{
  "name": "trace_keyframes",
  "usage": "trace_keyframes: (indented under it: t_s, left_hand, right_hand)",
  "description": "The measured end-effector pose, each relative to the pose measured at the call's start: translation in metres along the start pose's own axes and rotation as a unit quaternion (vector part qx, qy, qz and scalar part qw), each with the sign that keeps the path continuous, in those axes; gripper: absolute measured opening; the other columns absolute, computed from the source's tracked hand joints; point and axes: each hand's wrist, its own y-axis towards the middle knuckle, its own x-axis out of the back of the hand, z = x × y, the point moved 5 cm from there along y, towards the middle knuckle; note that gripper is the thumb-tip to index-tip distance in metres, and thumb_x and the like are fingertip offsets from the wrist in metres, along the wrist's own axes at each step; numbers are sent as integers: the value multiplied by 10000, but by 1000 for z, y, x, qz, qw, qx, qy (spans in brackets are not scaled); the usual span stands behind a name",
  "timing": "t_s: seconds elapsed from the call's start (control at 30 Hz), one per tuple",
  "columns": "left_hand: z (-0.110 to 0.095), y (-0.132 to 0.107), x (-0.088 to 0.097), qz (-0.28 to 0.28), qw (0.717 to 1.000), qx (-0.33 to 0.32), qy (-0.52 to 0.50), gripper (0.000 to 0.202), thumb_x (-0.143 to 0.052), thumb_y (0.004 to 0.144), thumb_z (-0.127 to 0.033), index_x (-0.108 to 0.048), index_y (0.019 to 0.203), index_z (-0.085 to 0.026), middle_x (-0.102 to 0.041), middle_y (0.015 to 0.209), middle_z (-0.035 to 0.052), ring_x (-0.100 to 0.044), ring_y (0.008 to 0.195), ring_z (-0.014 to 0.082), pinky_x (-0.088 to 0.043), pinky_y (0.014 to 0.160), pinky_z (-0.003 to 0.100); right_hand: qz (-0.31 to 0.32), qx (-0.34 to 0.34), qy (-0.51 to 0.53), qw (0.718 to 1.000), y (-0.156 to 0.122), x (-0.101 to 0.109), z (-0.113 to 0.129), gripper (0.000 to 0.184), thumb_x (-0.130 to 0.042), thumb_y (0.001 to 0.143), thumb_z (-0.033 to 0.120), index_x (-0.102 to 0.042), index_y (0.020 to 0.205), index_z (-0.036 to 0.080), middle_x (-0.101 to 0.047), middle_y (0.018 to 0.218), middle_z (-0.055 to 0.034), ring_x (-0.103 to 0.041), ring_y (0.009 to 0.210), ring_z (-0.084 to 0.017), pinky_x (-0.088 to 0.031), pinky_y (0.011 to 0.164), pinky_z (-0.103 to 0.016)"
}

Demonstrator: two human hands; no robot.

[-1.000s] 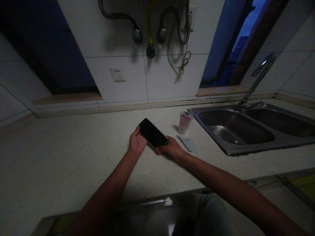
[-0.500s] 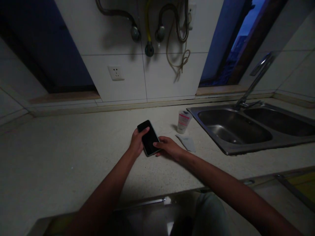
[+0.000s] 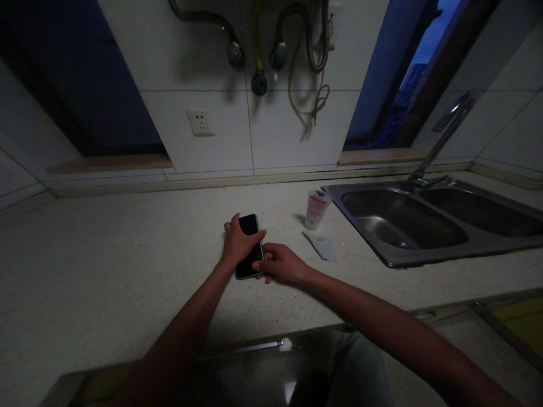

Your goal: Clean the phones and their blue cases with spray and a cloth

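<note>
A black phone with a dark screen lies lengthwise on the pale speckled counter. My left hand rests over its middle, thumb across the screen and fingers round the left edge. My right hand pinches the phone's lower right corner with curled fingers. Both forearms reach in from the bottom of the view.
A small white tube with a pink label stands right of the phone. A pale flat sheet lies in front of the tube. A steel double sink with a tap fills the right. Hoses and a socket hang on the tiled wall.
The phone has turned from slanting across to pointing away from me and come down onto the counter. My left hand has slid over its screen; my right hand has moved to its lower corner.
</note>
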Motion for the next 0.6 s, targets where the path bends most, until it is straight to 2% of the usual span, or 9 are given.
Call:
trace_keyframes:
  t_s: [0.07, 0.13, 0.2, 0.27, 0.37, 0.5, 0.6]
  left_hand:
    - [1, 0, -1, -6, 1000, -9, 22, 900, -896, 538, -357, -523, 1339, -187, -474, 1338, 192, -490, 1295, 413, -384, 1083, 479]
    - [2, 0, -3, -14, 999, -18, 46, 870, -868, 570, -362, -525, 1347, -176, -490, 1331, 204, -492, 1289, 420, -370, 1089, 486]
    - [4, 0, -5, -15, 997, -28, 72, 843, -853, 580, -360, -538, 1339, -174, -514, 1323, 212, -481, 1295, 430, -343, 1105, 491]
    - [7, 1, -9, -12, 995, -35, 92, 815, -859, 560, -353, -568, 1303, -186, -542, 1310, 211, -459, 1312, 439, -310, 1123, 493]
    - [12, 3, -14, -9, 992, -38, 120, 764, -882, 516, -358, -615, 1218, -213, -580, 1291, 208, -429, 1328, 455, -268, 1140, 512]
    - [15, 4, -19, -7, 986, -55, 158, 714, -873, 529, -414, -628, 1170, -214, -581, 1295, 232, -417, 1318, 472, -258, 1124, 555]
    - [16, 4, -20, -3, 984, -67, 164, 693, -857, 542, -445, -628, 1147, -198, -566, 1290, 253, -409, 1310, 487, -250, 1111, 584]
  right_hand:
    - [-23, 1, -74, 997, -3, 2, 3, 289, -752, 797, 401, -583, 874, 180, -620, 610, 27, -622, 526, -137, -468, 497, -238]
    - [-68, 19, -182, 981, -6, 6, 11, 227, -694, 862, 386, -612, 842, 175, -619, 590, 10, -592, 525, -135, -427, 531, -248]
    - [-125, 40, -302, 944, -11, 11, 23, 201, -651, 904, 366, -662, 861, 170, -664, 652, -35, -613, 612, -164, -412, 597, -274]
    - [-166, 44, -385, 907, -15, 15, 31, 199, -627, 922, 359, -701, 957, 178, -701, 730, -66, -634, 696, -198, -407, 650, -297]
    - [-187, 28, -429, 883, -17, 20, 36, 235, -599, 936, 372, -720, 1033, 196, -722, 764, -81, -638, 719, -219, -408, 675, -315]
    - [-211, 27, -451, 867, -13, 34, 37, 230, -581, 937, 345, -751, 909, 192, -750, 846, -121, -649, 770, -235, -418, 695, -331]
    - [-224, 12, -466, 856, -9, 52, 35, 250, -566, 944, 327, -758, 895, 174, -762, 910, -146, -667, 816, -248, -424, 708, -332]
